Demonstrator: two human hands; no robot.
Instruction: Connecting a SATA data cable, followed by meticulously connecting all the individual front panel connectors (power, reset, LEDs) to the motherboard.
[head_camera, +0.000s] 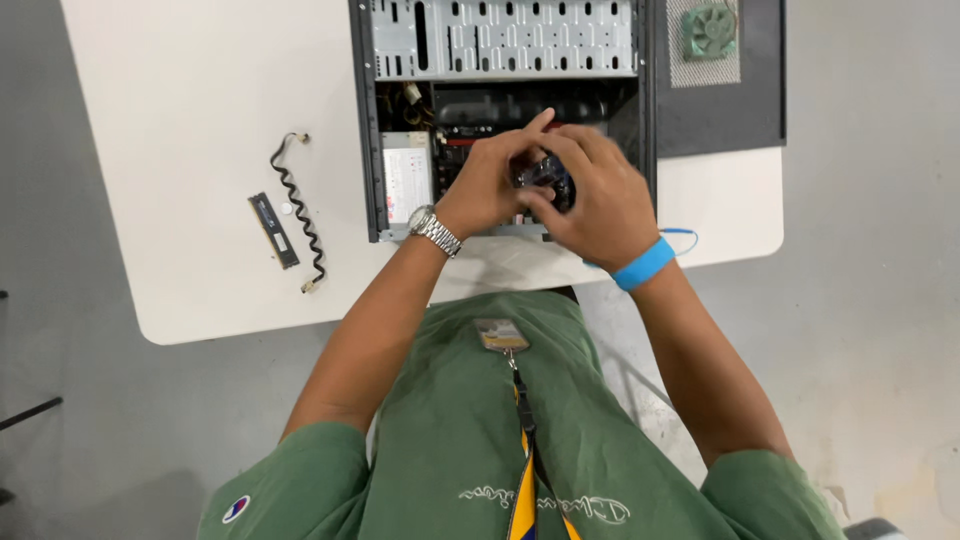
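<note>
Both hands, left hand (492, 185) and right hand (598, 200), close together around a small dark fan (548, 175) inside the open computer case (500, 60) at top centre, memory stick (273, 230) and twisted cable (298, 210) on white table (200, 100) at left.

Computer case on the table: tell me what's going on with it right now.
A person in a green shirt has both hands inside the open computer case lying on a white table. The left hand and right hand close around a small dark part over the board. A memory stick and a twisted black cable lie left of the case.
</note>
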